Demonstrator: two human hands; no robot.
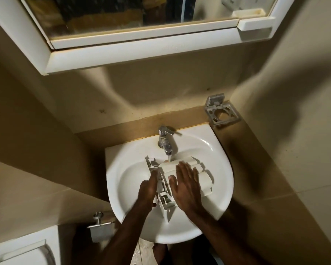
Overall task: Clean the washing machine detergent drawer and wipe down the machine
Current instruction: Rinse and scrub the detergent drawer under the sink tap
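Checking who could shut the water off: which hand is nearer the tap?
Right. The right hand lies flat on the detergent drawer, fingertips just below the tap. The left hand holds the drawer's left edge, lower and further left.

No text, label, brand or number can be read anywhere (the picture is dim).

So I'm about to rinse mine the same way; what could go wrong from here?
Water from the tap hits the detergent drawer at its far end, so spray may splash over the sink rim. The right hand only lies flat on it, and the left hand steadies one edge; the wet drawer could slip.
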